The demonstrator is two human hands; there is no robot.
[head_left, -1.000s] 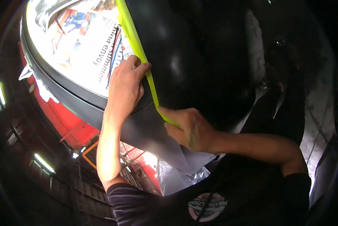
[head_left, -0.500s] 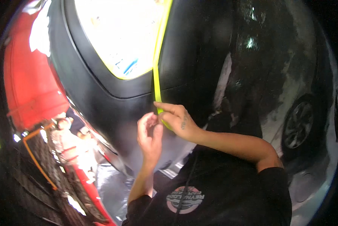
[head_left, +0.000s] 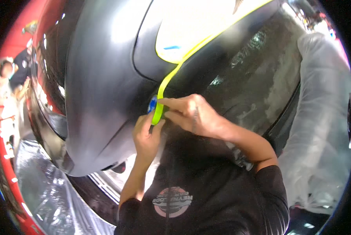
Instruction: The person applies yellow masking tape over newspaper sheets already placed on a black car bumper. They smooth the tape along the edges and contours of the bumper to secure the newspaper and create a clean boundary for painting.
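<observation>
A strip of bright yellow masking tape (head_left: 167,81) runs from the taped corner of a bright, covered window (head_left: 199,27) down across a dull black car panel (head_left: 101,113). It leads to a tape roll (head_left: 158,113) seen nearly edge-on, with blue showing at its side. My left hand (head_left: 146,135) pinches the lower part of the roll between thumb and fingers. From the right, my right hand (head_left: 195,113) reaches in, its index fingertip on the tape at the roll and its thumb close beside it. The exact contact of that thumb is hard to tell.
Clear plastic sheeting (head_left: 58,192) lies at lower left, beside a red car body (head_left: 21,21). Another person (head_left: 21,68) stands at far left. Wrapped in translucent plastic, a long bulky shape (head_left: 316,113) occupies the right side. Glossy dark bodywork (head_left: 242,66) shows reflections.
My view has turned, so the window and panel slant to the right. My left hand has come onto the tape roll, and blue now shows at the roll's side.
</observation>
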